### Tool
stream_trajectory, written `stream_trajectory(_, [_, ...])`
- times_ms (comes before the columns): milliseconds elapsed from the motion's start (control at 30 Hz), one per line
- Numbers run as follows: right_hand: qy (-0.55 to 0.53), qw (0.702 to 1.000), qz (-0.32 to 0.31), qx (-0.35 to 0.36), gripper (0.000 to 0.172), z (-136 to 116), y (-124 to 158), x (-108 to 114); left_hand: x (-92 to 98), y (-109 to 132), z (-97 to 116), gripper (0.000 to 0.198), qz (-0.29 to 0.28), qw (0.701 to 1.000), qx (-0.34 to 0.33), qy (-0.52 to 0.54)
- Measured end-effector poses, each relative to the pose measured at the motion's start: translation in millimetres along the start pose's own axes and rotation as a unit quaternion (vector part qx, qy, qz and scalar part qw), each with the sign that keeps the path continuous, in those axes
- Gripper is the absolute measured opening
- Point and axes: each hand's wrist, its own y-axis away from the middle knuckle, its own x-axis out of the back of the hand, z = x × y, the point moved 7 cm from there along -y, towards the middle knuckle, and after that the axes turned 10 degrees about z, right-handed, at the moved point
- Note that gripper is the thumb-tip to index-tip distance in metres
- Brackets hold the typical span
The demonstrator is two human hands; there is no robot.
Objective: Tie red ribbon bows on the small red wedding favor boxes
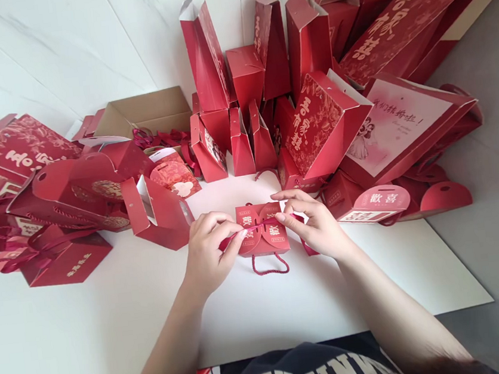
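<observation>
Tabletop [255, 318]: spreads across the lower frame.
Left hand [209, 251]: your thumb and forefinger pinch the ribbon [260, 226].
Right hand [319, 224]: curls by the ribbon; whether it grips, I cannot tell.
Red box [265, 249]: frame centre, between your hands; avoid crushing its flaps [250, 245].
Ribbon: keep it flat, pulling evenly.

Red box [263, 248] on white table [273, 316]; flaps [275, 239] together; crimson ribbon [260, 226] across top

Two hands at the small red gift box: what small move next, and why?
Probably draw the ribbon snug: it lies across the closed top of the gift box, no bow visible; the left hand pinches one side, the right hand is at the other.
</observation>
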Motion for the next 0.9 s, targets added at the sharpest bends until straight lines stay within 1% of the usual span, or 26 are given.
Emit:
stream_trajectory(100, [0.001, 1.000, -0.001, 0.006, 0.029, -3.8, 1.4, 0.7, -3.0, -0.6, -7.7, 0.014, -0.043, 0.993, 0.087, 0.064])
stream_trajectory(200, [0.000, 1.000, 0.001, 0.015, 0.029, -8.3, 2.9, 1.5, -7.5, 2.7, -17.1, 0.018, -0.089, 0.970, 0.180, 0.138])
stream_trajectory(267, [-0.009, 1.000, -0.015, 0.020, 0.030, -10.6, 3.8, -0.8, -8.3, 3.5, -21.6, 0.019, -0.102, 0.962, 0.208, 0.147])
stream_trajectory(300, [-0.015, 0.999, -0.027, 0.022, 0.030, -11.5, 4.2, -2.6, -8.3, 3.1, -22.4, 0.018, -0.107, 0.962, 0.207, 0.139])
stream_trajectory(367, [-0.029, 0.998, -0.051, 0.025, 0.032, -12.7, 4.6, -6.0, -7.4, 1.0, -20.5, 0.012, -0.108, 0.971, 0.180, 0.118])
stream_trajectory(433, [-0.041, 0.997, -0.065, 0.021, 0.032, -13.0, 4.3, -7.8, -5.6, -1.3, -14.9, 0.003, -0.100, 0.980, 0.137, 0.100])
stream_trajectory(500, [-0.047, 0.996, -0.068, 0.018, 0.032, -13.2, 3.7, -8.0, -3.9, -1.9, -7.7, 0.013, -0.086, 0.989, 0.093, 0.077])
stream_trajectory(533, [-0.046, 0.996, -0.068, 0.018, 0.032, -13.4, 3.5, -7.8, -3.3, -1.6, -4.0, 0.014, -0.078, 0.993, 0.070, 0.062])
stream_trajectory(700, [-0.009, 0.997, -0.067, 0.028, 0.023, -14.2, 4.4, -10.1, -3.1, 1.3, 9.3, 0.008, -0.036, 0.999, -0.035, -0.013])
stream_trajectory(800, [0.002, 0.997, -0.069, 0.034, 0.017, -15.0, 6.2, -14.8, -5.6, 2.1, 11.4, 0.009, -0.036, 0.997, -0.062, -0.024])
stream_trajectory(900, [0.001, 0.997, -0.067, 0.037, 0.014, -15.3, 8.3, -19.9, -7.2, 2.0, 12.9, 0.006, -0.040, 0.997, -0.058, -0.020])
